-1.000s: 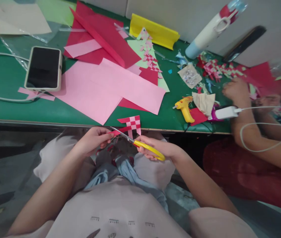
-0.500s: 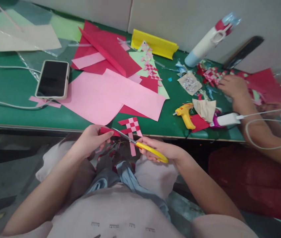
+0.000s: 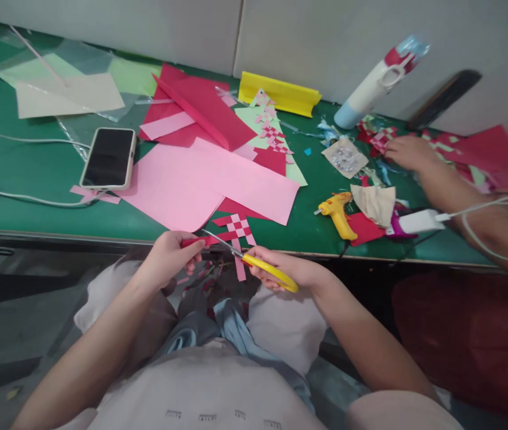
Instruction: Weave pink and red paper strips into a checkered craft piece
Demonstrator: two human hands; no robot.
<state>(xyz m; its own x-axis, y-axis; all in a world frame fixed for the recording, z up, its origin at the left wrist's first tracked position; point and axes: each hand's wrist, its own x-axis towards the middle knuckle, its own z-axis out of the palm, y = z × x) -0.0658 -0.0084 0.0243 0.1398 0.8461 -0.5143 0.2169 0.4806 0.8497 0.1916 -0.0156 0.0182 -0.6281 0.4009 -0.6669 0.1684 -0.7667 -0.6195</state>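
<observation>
My left hand (image 3: pixel 174 258) pinches the end of a red strip that belongs to a woven red-and-pink paper piece (image 3: pixel 238 226). The woven checkered part hangs at the table's front edge, with a pink strip dangling below it. In my right hand (image 3: pixel 276 269) is a pair of scissors (image 3: pixel 272 273) with yellow handles. Its blades point left and lie along the red strip close to my left fingertips; whether they are parted I cannot tell. Large pink sheets (image 3: pixel 177 185) lie on the table just beyond my hands.
A phone (image 3: pixel 109 158) rests at the left with a white cable. Yellow glue gun (image 3: pixel 339 215), beads on a cloth patch (image 3: pixel 345 157) and a white bottle (image 3: pixel 375 86) are at the right. Another person's hand (image 3: pixel 409 152) handles checkered paper there. Red sheets (image 3: pixel 209 113) lie behind.
The view has shifted slightly, so the table sits lower and further right. My hands keep nearly the same pose on strip and scissors. The other person's hand has moved a little left.
</observation>
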